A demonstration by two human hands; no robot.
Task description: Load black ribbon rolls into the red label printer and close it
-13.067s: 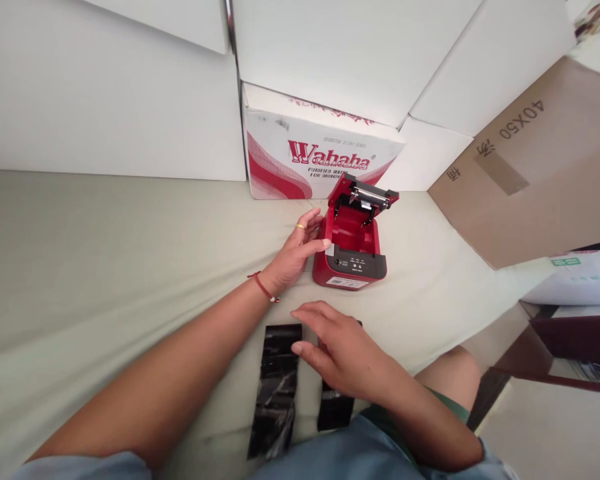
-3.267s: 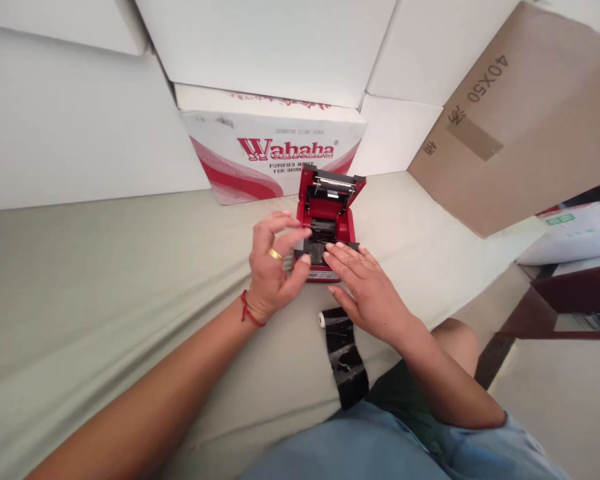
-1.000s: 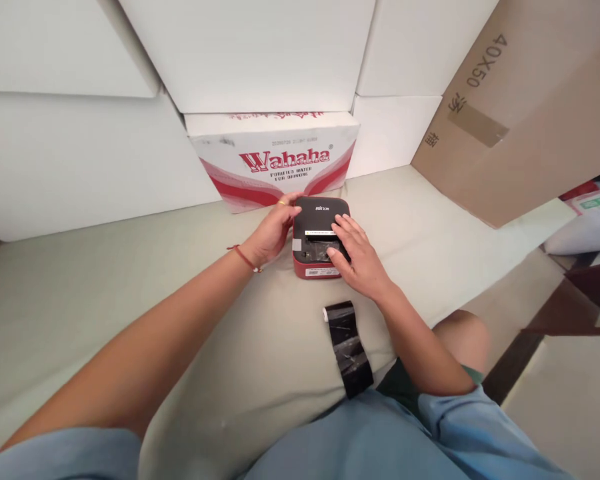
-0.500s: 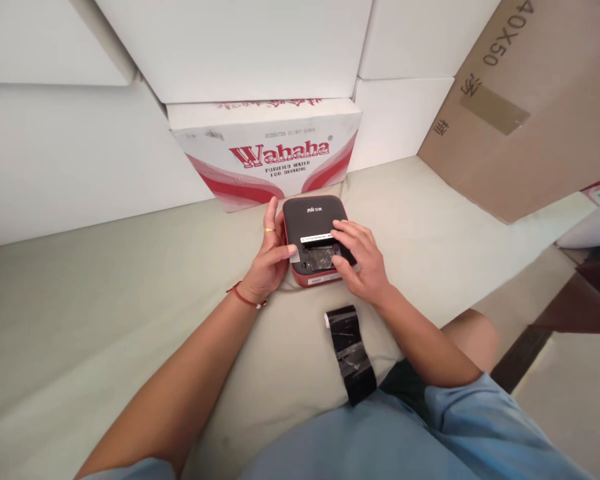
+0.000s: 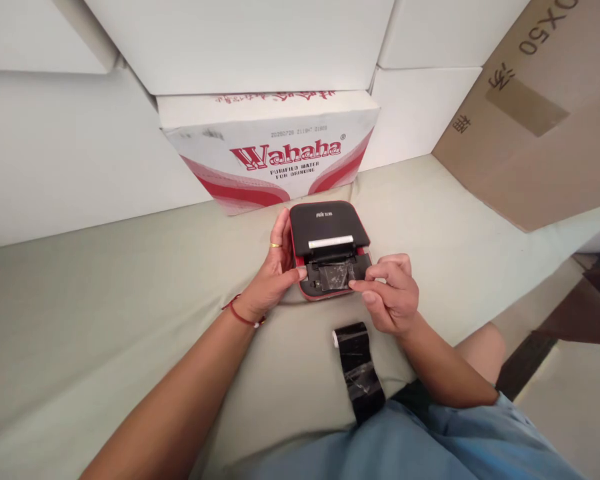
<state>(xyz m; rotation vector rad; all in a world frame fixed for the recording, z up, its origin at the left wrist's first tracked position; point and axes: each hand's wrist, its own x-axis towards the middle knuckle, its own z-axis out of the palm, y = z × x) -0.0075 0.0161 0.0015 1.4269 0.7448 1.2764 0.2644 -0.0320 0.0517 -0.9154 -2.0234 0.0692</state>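
Note:
A black label printer (image 5: 330, 225) with a red body lies on the pale green sheet, its top cover slightly raised at the front. A strip of shiny black film (image 5: 336, 275) comes out over its front part. My left hand (image 5: 273, 273) grips the printer's left side, the thumb on the front left corner and the fingers along the edge. At the printer's front right, my right hand (image 5: 393, 293) touches the film with an outstretched index finger. Its other fingers are curled, and the thumb stays apart. Closer to me lies a partly unrolled black film roll (image 5: 359, 367) with a white core.
A white and red water carton (image 5: 285, 157) stands just behind the printer. White boxes (image 5: 250, 47) are stacked behind it. On the right leans a big brown cardboard box (image 5: 545, 127). The green sheet (image 5: 130, 287) covers the surface around my arms.
The front of the printer's cover has risen, opening a gap with red edges. My right hand has moved from the cover to the film, its fingers now curled except the index. My left hand keeps its grip.

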